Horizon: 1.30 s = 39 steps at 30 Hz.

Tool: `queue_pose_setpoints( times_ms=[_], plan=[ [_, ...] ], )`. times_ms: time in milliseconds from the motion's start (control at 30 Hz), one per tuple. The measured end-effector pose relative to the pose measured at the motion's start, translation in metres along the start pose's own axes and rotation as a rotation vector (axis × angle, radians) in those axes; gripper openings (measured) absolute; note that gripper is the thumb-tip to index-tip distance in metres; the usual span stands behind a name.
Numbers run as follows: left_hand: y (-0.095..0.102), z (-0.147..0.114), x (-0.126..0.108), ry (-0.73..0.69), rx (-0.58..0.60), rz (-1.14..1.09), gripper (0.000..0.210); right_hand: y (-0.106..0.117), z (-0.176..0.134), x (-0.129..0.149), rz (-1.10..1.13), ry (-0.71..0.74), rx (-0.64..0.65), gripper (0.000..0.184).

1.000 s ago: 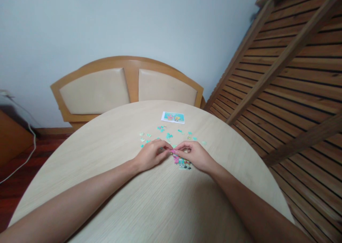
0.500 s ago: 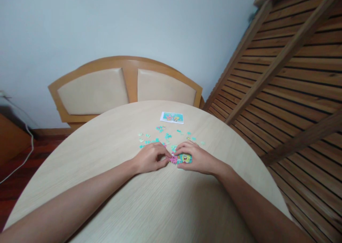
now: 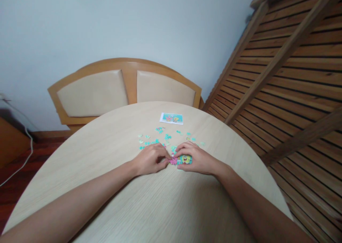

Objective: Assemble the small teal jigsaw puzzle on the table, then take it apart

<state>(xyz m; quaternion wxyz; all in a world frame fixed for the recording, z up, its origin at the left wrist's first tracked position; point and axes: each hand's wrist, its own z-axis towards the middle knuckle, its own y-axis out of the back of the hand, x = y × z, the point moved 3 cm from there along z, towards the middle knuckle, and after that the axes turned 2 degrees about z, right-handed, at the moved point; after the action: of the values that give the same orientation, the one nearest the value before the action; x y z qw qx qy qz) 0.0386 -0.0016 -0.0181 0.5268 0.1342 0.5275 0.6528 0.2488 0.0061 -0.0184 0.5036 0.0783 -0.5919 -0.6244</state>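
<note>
in the head view, the left hand (image 3: 151, 159) and the right hand (image 3: 197, 157) meet over a joined patch of puzzle (image 3: 186, 159) on the near side of a round table (image 3: 149, 207). the patch lies flat between the hands; its left part is pink, its right part shows a yellow face with blue-green around it. the right hand is curved around the patch, holding it with the thumb along the near edge and the fingertips at the far edge, so that the face shows in the gap between them. the left hand's thumb and forefinger are narrow, their tips at the left end of the pink part; whether they grip a piece there, i cannot tell.

beyond the hands lie loose pieces (image 3: 167, 136), mostly blue-green, with a few pale ones at the left. farther back, a picture card (image 3: 173, 118) lies flat, with a pink figure and a yellow one on blue-green. behind the table stands a wooden backrest (image 3: 129, 82) with two beige pads, against a pale wall (image 3: 128, 22). slatted wood (image 3: 296, 79) leans at the right, and a white cord (image 3: 31, 143) hangs at the left.
</note>
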Motion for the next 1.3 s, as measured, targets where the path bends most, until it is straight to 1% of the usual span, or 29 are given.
queue_pose_setpoints(
  times_ms=[333, 567, 700, 767, 833, 900, 967, 1033, 1067, 1133, 1300],
  plan=[
    [0.000, -0.002, -0.001, -0.030, 0.037, 0.070, 0.017, 0.000, -0.001, 0.000, 0.000, 0.011, -0.014, 0.030],
    [0.002, -0.006, -0.002, -0.151, 0.062, 0.100, 0.020, 0.000, -0.001, 0.001, -0.004, 0.032, -0.010, 0.030],
    [0.003, -0.005, -0.004, -0.177, 0.090, 0.118, 0.022, 0.000, 0.000, 0.003, -0.007, 0.033, -0.009, 0.030],
    [0.003, -0.005, -0.005, -0.183, 0.097, 0.120, 0.022, 0.002, 0.000, 0.004, -0.002, 0.044, -0.008, 0.028],
    [0.004, -0.004, -0.006, -0.188, 0.096, 0.119, 0.022, 0.008, 0.000, 0.001, 0.017, 0.042, -0.031, 0.021],
    [0.004, -0.004, -0.007, -0.192, 0.091, 0.116, 0.022, 0.017, -0.002, -0.009, 0.026, -0.025, -0.123, 0.014],
    [0.004, -0.004, -0.006, -0.174, 0.074, 0.118, 0.021, 0.029, -0.006, -0.026, -0.017, -0.180, -0.283, 0.014],
    [0.005, -0.003, -0.004, -0.116, 0.042, 0.136, 0.021, 0.037, -0.011, -0.045, -0.085, -0.315, -0.386, 0.017],
    [0.006, -0.004, -0.001, -0.077, 0.019, 0.153, 0.021, 0.037, -0.013, -0.052, -0.104, -0.353, -0.404, 0.018],
    [0.007, -0.004, 0.004, 0.001, -0.025, 0.192, 0.021, 0.035, -0.014, -0.063, -0.149, -0.376, -0.434, 0.021],
    [0.007, -0.005, 0.015, 0.092, -0.053, 0.236, 0.019, 0.017, -0.007, -0.067, -0.294, -0.376, -0.339, 0.026]
  ],
)
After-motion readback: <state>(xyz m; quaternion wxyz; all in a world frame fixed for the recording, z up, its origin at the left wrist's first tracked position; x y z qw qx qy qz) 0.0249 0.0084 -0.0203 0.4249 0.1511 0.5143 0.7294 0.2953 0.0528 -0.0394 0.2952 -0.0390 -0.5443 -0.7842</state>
